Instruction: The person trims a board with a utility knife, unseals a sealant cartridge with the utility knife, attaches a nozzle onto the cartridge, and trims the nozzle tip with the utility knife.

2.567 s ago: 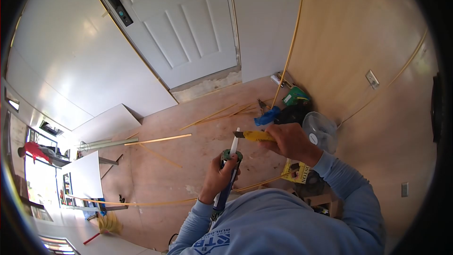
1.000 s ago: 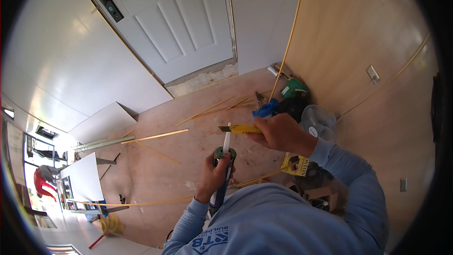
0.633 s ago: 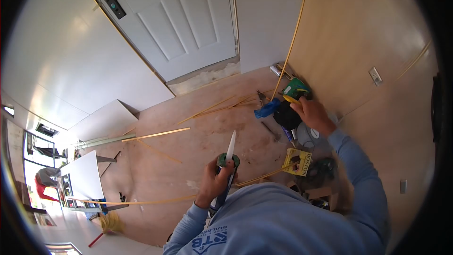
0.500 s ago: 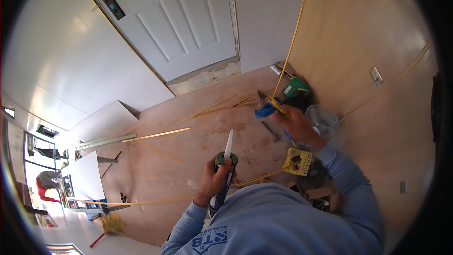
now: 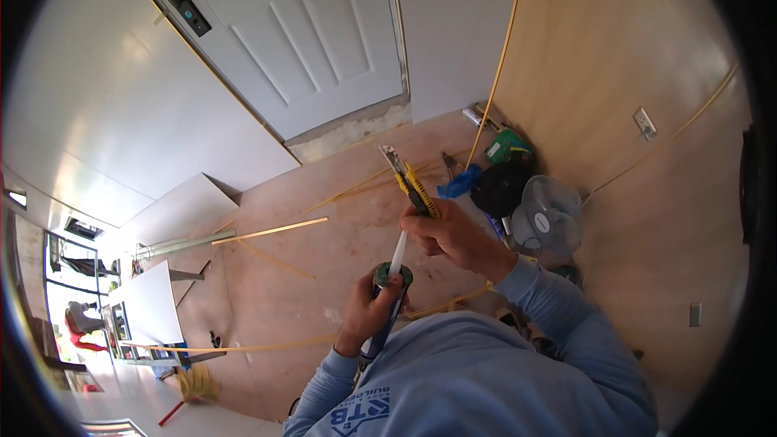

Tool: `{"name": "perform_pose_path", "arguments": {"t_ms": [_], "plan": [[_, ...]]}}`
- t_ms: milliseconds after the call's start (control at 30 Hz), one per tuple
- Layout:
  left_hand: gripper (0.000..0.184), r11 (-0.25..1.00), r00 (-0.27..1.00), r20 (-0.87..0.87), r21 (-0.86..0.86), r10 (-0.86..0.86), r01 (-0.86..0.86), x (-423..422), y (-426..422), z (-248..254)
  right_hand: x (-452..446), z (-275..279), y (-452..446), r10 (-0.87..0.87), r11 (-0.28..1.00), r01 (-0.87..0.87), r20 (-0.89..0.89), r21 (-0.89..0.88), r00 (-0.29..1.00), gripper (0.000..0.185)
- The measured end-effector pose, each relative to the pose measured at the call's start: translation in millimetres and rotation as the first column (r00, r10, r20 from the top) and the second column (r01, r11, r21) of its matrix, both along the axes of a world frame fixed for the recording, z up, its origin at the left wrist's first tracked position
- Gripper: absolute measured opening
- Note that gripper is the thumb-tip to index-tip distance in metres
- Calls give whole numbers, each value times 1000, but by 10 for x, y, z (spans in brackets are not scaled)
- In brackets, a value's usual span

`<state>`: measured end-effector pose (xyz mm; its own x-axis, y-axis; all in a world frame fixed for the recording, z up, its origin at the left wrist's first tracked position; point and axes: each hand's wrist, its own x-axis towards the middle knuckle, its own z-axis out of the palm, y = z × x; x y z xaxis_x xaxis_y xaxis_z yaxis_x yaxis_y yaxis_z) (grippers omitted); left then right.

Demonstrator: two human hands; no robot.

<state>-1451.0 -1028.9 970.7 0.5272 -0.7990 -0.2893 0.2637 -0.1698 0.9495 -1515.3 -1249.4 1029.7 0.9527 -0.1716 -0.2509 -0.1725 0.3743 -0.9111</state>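
My left hand (image 5: 370, 313) is closed around a caulking gun (image 5: 380, 332) fitted with a tube, held close to my body. The tube's long white nozzle (image 5: 399, 252) points up and away from me. In my right hand (image 5: 453, 236) is a yellow and black utility knife (image 5: 415, 192), its metal blade end aimed toward the door. The right fingers are at the nozzle's tip; whether they touch it I cannot tell.
Thin wooden strips (image 5: 283, 229) lie over the floor before a white door (image 5: 316, 40). On the right are a clear-bladed fan (image 5: 546, 218), a black bag (image 5: 503, 188) and a green item (image 5: 508, 147). A broom (image 5: 197, 384) lies left; a person in red (image 5: 81, 328) is beyond a worktable (image 5: 150, 307).
My right hand has moved left with the utility knife, from over the floor items to beside the nozzle tip. My left hand holds the caulking gun almost still.
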Motion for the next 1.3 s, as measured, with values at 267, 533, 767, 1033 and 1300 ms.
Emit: {"name": "perform_pose_path", "arguments": {"t_ms": [267, 533, 767, 1033, 1300], "plan": [[40, 999, 998, 61, 30, 11, -13, -132, 37, -78, -118, -2, -234, -10, 872, 37, 59, -489, 998, 26], [39, 991, 984, -153, 82, -96, 110, -326, 35, 36, -631, 7, -291, 324, 527, -73, 120, -847, 938, 24], [41, 902, 943, -180, 284, -281, 323, -539, 140, 98, -1176, -275, -334, 353, 600, -174, 64, -781, 933, 28], [39, 837, 922, -12, 414, -388, 358, -973, 176, -101, -1730, -682, -367, 456, 467, -157, 85, -870, 886, 42], [29, 777, 891, -218, 436, -399, 454, -1094, 100, -172, -2019, -735, -339, 418, 281, -59, 67, -958, 906, 19]]}}
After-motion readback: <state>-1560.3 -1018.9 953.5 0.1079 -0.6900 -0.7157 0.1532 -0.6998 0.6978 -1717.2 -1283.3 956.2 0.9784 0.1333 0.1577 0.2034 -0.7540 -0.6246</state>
